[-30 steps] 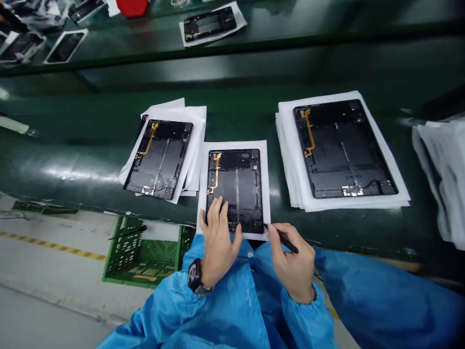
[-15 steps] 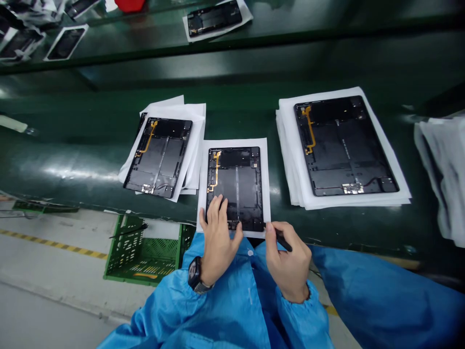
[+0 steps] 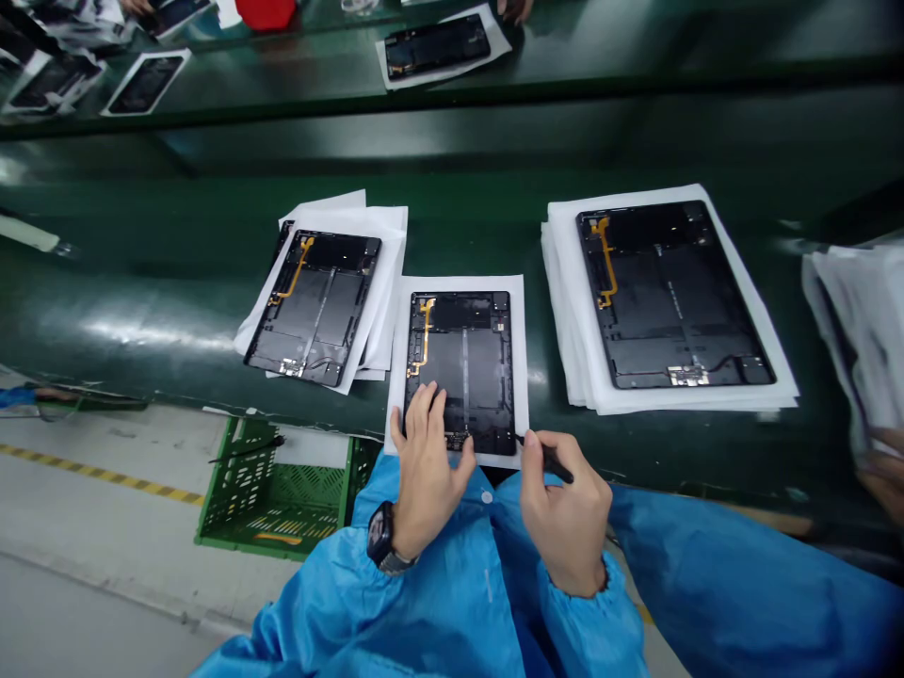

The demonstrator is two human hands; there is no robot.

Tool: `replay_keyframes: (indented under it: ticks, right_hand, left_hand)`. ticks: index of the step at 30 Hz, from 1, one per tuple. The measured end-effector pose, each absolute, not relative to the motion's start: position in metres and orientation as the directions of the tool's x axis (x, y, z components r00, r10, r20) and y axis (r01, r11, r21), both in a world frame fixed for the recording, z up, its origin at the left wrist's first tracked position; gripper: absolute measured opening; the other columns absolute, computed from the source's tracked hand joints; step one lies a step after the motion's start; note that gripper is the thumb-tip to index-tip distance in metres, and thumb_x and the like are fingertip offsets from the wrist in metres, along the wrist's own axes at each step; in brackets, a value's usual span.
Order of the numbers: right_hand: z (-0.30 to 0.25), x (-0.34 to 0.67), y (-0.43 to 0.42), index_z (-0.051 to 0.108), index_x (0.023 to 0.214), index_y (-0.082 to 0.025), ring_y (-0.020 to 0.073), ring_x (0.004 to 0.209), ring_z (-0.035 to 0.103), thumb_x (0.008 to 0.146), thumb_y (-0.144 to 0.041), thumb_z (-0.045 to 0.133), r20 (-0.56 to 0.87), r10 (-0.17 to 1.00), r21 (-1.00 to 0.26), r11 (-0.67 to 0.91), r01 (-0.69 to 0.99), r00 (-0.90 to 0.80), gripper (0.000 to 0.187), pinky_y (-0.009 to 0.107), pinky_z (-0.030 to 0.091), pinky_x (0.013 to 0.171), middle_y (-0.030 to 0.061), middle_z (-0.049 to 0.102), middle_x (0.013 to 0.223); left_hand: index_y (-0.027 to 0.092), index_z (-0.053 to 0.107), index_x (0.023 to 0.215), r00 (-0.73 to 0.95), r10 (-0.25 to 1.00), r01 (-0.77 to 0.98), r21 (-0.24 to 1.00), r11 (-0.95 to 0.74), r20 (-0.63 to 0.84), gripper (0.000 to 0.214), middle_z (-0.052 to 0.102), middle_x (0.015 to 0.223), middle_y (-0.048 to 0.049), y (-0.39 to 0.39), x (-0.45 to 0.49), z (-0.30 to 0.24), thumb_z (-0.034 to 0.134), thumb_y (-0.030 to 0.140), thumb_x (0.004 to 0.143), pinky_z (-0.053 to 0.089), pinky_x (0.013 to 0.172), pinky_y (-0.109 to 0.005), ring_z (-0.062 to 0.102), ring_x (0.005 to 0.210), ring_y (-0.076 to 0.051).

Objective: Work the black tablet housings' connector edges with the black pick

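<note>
A black tablet housing [image 3: 487, 377] with an orange flex cable [image 3: 425, 330] lies on a white foam sheet [image 3: 519, 294] at the bench's near edge. My left hand [image 3: 429, 471] rests on its lower left part, fingers stretched out and holding nothing. The thumb is by the small circuit board [image 3: 458, 440] at the bottom edge and partly hides that area. In my right hand [image 3: 569, 504] is a slim black pen-like tool [image 3: 556, 465], gripped between thumb and fingers. Its tip is at the lower right corner of the housing; whether it touches cannot be made out.
Stacks of similar housings with white sheets stand left [image 3: 317, 311] and right [image 3: 678, 301]. More white sheets [image 3: 872, 330] are at the far right, beside another person's hand [image 3: 886, 476]. A green crate [image 3: 212, 499] is below the bench. Another housing [image 3: 438, 45] lies across the line.
The whole view has shifted slightly. Other people's hands have come into view at the top and right edges. My hands keep nearly the same place on the housing.
</note>
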State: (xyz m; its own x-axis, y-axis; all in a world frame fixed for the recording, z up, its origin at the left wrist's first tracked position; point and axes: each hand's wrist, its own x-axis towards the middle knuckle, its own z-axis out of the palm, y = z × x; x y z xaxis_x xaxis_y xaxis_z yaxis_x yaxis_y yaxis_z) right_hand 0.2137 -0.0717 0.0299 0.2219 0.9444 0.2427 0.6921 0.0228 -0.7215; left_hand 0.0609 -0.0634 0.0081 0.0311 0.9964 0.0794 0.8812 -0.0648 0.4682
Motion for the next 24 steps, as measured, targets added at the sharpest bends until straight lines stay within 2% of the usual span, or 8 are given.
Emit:
replay_keyframes:
  ticks: [7,15,19,24]
  right_hand:
    - [0.031,0.219,-0.065,0.064,0.089,-0.021,0.0142,0.065,0.066,0.100,-0.025,0.058,0.224,0.956,-0.734,0.036,0.678,0.192,0.013,0.023,0.049,0.063,0.0003,0.067,0.073]
    - [0.039,0.215,-0.079,0.066,0.092,-0.022,0.0164,0.072,0.070,0.098,-0.023,0.062,0.143,0.958,-0.857,-0.007,0.515,0.250,0.007,0.025,0.053,0.069,0.0012,0.071,0.078]
    - [0.035,0.208,-0.083,0.067,0.093,-0.021,0.0159,0.074,0.070,0.097,-0.019,0.062,0.120,0.983,-0.907,0.051,0.417,0.140,0.007,0.025,0.055,0.073,0.0013,0.071,0.081]
    - [0.021,0.211,-0.082,0.069,0.095,-0.022,0.0162,0.082,0.071,0.097,-0.017,0.062,0.111,0.992,-0.919,0.078,0.387,0.062,0.008,0.026,0.056,0.078,0.0025,0.073,0.088]
  left_hand:
    - [0.019,0.031,0.153,0.021,0.997,0.866,0.497,-0.052,0.068,0.065,0.042,0.159,-0.0182,-0.063,0.060,0.009,0.060,0.021,0.095,0.015,0.126,-0.058,0.035,0.152,-0.030]
    - [0.020,0.030,0.154,0.024,0.997,0.860,0.507,-0.056,0.070,0.064,0.042,0.160,-0.0181,-0.062,0.060,0.010,0.059,0.023,0.096,0.014,0.127,-0.058,0.035,0.153,-0.030]
    - [0.020,0.029,0.154,0.034,0.997,0.861,0.505,-0.063,0.067,0.064,0.042,0.160,-0.0177,-0.062,0.059,0.009,0.057,0.024,0.097,0.013,0.127,-0.057,0.034,0.154,-0.029]
    - [0.020,0.029,0.154,0.036,0.997,0.861,0.505,-0.067,0.070,0.063,0.041,0.161,-0.0169,-0.063,0.059,0.008,0.056,0.024,0.097,0.013,0.127,-0.056,0.033,0.154,-0.028]
